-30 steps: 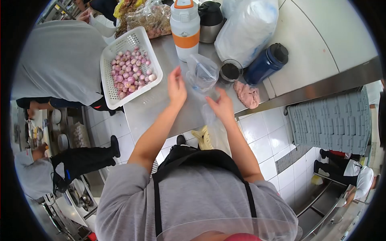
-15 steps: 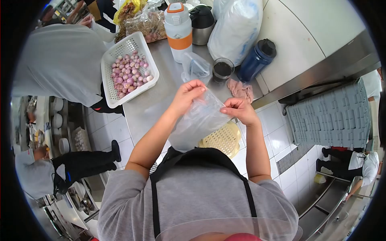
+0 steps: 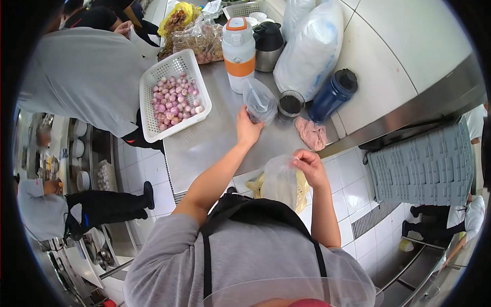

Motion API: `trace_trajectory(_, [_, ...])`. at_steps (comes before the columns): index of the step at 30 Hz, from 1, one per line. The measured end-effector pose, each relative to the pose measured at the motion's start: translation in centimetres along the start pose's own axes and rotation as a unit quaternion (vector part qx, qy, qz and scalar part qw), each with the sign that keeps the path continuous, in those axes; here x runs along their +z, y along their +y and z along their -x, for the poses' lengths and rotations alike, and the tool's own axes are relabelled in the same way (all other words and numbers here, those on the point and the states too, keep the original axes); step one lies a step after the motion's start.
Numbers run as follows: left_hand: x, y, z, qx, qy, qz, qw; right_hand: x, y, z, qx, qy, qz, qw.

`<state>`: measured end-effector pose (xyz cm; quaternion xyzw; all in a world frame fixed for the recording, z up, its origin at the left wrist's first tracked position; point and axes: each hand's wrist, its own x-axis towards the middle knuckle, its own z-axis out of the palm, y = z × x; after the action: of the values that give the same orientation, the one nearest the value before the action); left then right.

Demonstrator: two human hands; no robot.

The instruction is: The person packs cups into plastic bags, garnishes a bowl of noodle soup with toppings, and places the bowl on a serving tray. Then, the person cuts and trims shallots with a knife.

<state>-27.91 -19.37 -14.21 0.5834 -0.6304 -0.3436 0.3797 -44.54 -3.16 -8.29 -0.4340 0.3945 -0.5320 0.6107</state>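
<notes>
My left hand (image 3: 249, 129) is closed round the lower part of a clear plastic bag (image 3: 259, 100), which stands on the steel table (image 3: 204, 146); I cannot make out what it contains. Between the thumb and fingers of my right hand (image 3: 311, 168) is the top edge of a thin clear plastic bag (image 3: 277, 176), hanging over the table's near edge. Just beyond my left hand are a glass of dark liquid (image 3: 291, 105) and a white bottle with an orange band (image 3: 239, 53). A crumpled pink cloth (image 3: 311, 134) lies above my right hand.
To the left is a white basket (image 3: 146, 110) of small purple onions (image 3: 175, 105). A blue bottle (image 3: 332, 96), a steel jug (image 3: 269, 48) and a large plastic-wrapped bundle (image 3: 312, 56) stand behind. A co-worker (image 3: 84, 77) is at the left; stacked grey crates (image 3: 422, 161) are right.
My left hand has let go of the thin bag and moved forward onto the bag on the table. My right hand has lowered slightly, still pinching the thin bag, which hangs down.
</notes>
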Motion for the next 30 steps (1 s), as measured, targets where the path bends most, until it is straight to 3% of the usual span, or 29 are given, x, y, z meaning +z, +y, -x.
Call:
trace_trajectory(7, [2.6,0.6,-3.7,0.014,0.009,0.047,0.999,-0.2,0.9,2.2,0.026,0.043,0.04,0.998])
trace_trajectory(14, [4.4,1.8,-6.7,0.037,0.058,-0.042,0.997,-0.2,0.6,2.0,0.042,0.051,0.039,0.997])
trace_trajectory(16, [3.6,2.1,-5.6,0.031,0.058,-0.07,0.995,-0.1,0.6,1.6,0.006,0.065,0.098,0.993])
trace_trajectory(18, [1.4,3.5,-2.8,-0.056,0.014,0.092,0.994,-0.1,0.1,0.8,-0.006,0.052,0.091,0.994])
trace_trajectory(20, [-0.4,2.9,0.7,-0.016,0.023,0.113,0.993,0.3,-0.7,-0.5,-0.026,0.046,0.082,0.995])
trace_trajectory(22, [-2.2,3.3,3.7,0.158,-0.178,0.253,0.938,0.8,-1.5,-1.6,-0.02,0.012,-0.015,1.0])
trace_trajectory(23, [-2.8,3.6,3.8,0.151,-0.186,0.255,0.937,0.7,-1.9,-2.2,-0.026,0.001,-0.032,0.999])
trace_trajectory(25, [-3.2,3.9,2.3,0.084,-0.448,0.346,0.82,-0.2,-2.4,-3.9,-0.037,0.019,-0.074,0.996])
trace_trajectory(26, [-3.0,3.4,1.7,0.081,-0.455,0.348,0.815,-0.9,-2.7,-4.7,-0.042,0.046,-0.099,0.993])
trace_trajectory(28, [-2.4,2.8,0.0,0.032,-0.472,0.541,0.695,-2.8,-2.7,-6.2,-0.018,0.065,-0.135,0.989])
trace_trajectory(30, [-1.7,3.5,-0.7,-0.021,-0.423,0.58,0.696,-3.9,-2.7,-7.0,0.011,0.078,-0.173,0.982])
